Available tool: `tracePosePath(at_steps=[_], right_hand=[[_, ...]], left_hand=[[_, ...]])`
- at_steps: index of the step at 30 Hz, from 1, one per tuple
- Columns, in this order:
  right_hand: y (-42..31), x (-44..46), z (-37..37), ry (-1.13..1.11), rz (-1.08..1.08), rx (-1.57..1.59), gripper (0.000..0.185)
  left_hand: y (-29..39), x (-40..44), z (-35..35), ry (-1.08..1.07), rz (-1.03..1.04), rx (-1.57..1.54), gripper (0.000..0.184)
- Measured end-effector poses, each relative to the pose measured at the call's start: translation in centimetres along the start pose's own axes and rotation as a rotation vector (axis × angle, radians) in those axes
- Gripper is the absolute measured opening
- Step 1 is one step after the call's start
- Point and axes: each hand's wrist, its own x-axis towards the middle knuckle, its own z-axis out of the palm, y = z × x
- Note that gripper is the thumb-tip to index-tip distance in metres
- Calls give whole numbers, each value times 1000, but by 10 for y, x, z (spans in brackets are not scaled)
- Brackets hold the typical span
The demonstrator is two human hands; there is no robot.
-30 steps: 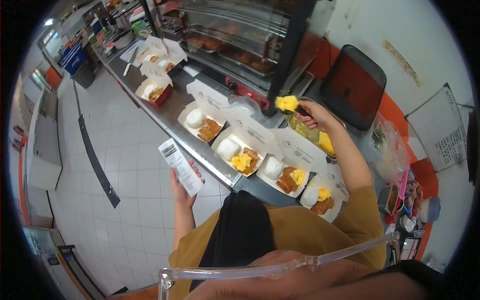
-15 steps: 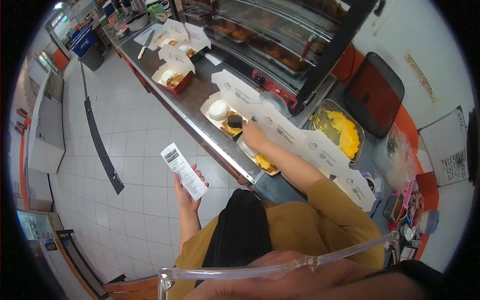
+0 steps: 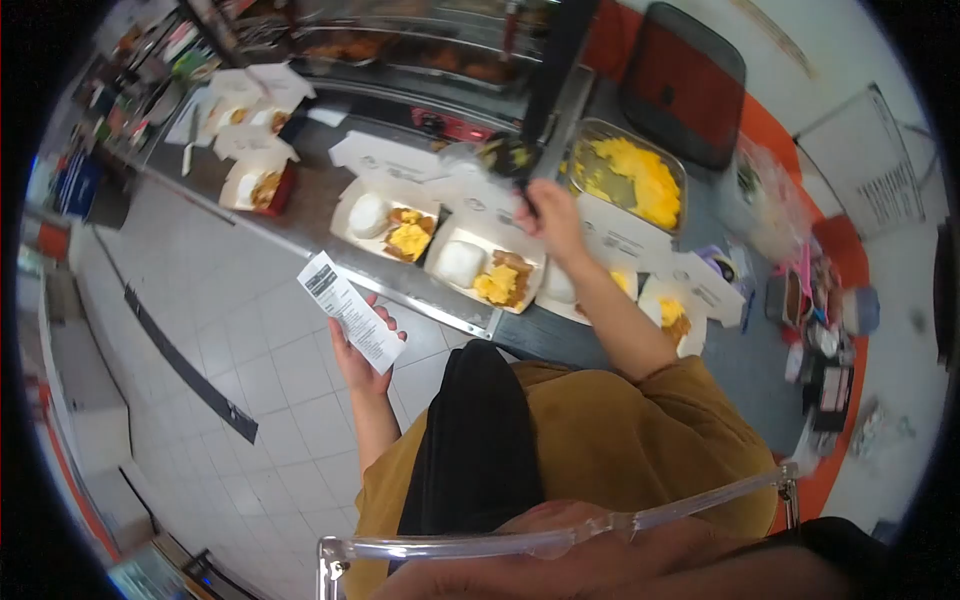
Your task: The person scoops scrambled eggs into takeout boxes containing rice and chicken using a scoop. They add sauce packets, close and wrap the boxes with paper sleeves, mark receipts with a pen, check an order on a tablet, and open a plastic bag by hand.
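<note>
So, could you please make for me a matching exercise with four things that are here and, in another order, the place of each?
Things:
1. printed slip
2. dark utensil
3. metal tray
4. white-handled knife

Places:
A. in the right hand
B. beside open boxes
C. in the left hand
D. under yellow food

Right pairs: 1-C, 2-A, 3-D, 4-B

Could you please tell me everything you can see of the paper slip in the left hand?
The paper slip is long, narrow and white, like a receipt, with a dark printed block near its upper end and lines of print too small to read. It looks nearly flat and slants from upper left to lower right, beside the counter. The left hand supports it from beneath, fingertips showing past its right edge.
</note>
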Motion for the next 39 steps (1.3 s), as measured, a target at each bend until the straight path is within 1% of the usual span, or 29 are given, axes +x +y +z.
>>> tracePosePath(at_steps=[2, 4, 5, 7, 9, 11, 13, 14, 15, 16, 17, 18, 19, 20, 22, 23, 24, 26, 27, 28, 29, 31, 32, 34, 35, 37, 38, 39], right_hand=[[-33, -14, -47, 105, -58, 106, 22], [-60, -9, -94, 227, -7, -123, 24], [-62, -1, -112, 262, -12, -122, 24], [-53, 25, -158, 258, 144, -411, 26], [-11, 61, -217, 250, -92, -852, 30], [-15, 68, -261, 350, -91, -839, 28], [-26, 64, -301, 490, -130, -814, 26], [-39, 59, -328, 485, -62, -810, 26], [-46, 56, -358, 518, -49, -819, 26], [-49, 55, -388, 543, -31, -825, 26], [-51, 55, -415, 601, -10, -977, 28], [-47, 56, -441, 630, 55, -1131, 31], [-49, 58, -460, 604, 88, -1183, 33], [-51, 60, -477, 570, 121, -1234, 36], [-54, 72, -512, 424, 66, -1423, 48], [-51, 82, -528, 375, 58, -1412, 48], [-45, 94, -545, 405, 6, -1453, 53], [-23, 121, -574, 458, -84, -1522, 65], [-5, 137, -593, 466, -127, -1605, 64], [9, 147, -594, 480, -166, -1688, 64], [20, 158, -597, 447, -159, -1668, 64], [-1, 161, -580, 348, 281, -1783, 49], [-4, 156, -582, 354, 278, -1776, 49], [-5, 154, -594, 533, 120, -1683, 31], [-5, 149, -597, 549, 126, -1680, 31], [-13, 134, -605, 662, -69, -1530, 28], [-18, 129, -610, 684, -58, -1538, 28], [-24, 123, -609, 688, -99, -1516, 28]], left_hand=[[-5, 11, 13, -44, -54, 19, 65], [-14, 23, 30, -91, -139, 22, 65], [-21, 30, 37, -136, -185, 18, 66], [-38, 40, 60, -215, -264, 30, 66], [-55, 48, 83, -296, -335, 43, 66], [-69, 54, 109, -362, -356, 101, 66], [-85, 53, 125, -366, -387, 83, 66], [-93, 53, 132, -386, -387, 75, 66], [-100, 52, 137, -399, -383, 67, 66], [-108, 51, 142, -393, -382, 57, 66], [-114, 51, 146, -377, -379, 63, 66], [-118, 51, 156, -311, -392, 76, 66], [-124, 50, 159, -278, -376, 89, 66], [-129, 49, 164, -233, -372, 48, 70], [-141, 45, 169, -209, -315, 69, 70], [-146, 42, 170, -211, -277, 88, 70], [-152, 39, 167, -206, -258, 88, 70], [-159, 31, 178, -109, -219, 117, 69], [-163, 27, 183, -70, -206, 137, 69], [-166, 24, 186, -55, -192, 155, 68], [-167, 22, 187, -23, -183, 171, 68], [-168, 19, 190, -36, -167, 209, 67], [-168, 16, 185, -53, -150, 207, 66], [-164, 14, 190, -20, -137, 235, 65], [-161, 14, 190, -6, -120, 249, 65], [-157, 15, 191, -28, -130, 247, 64], [-155, 15, 192, -38, -120, 253, 63], [-154, 14, 191, -47, -109, 254, 63]])
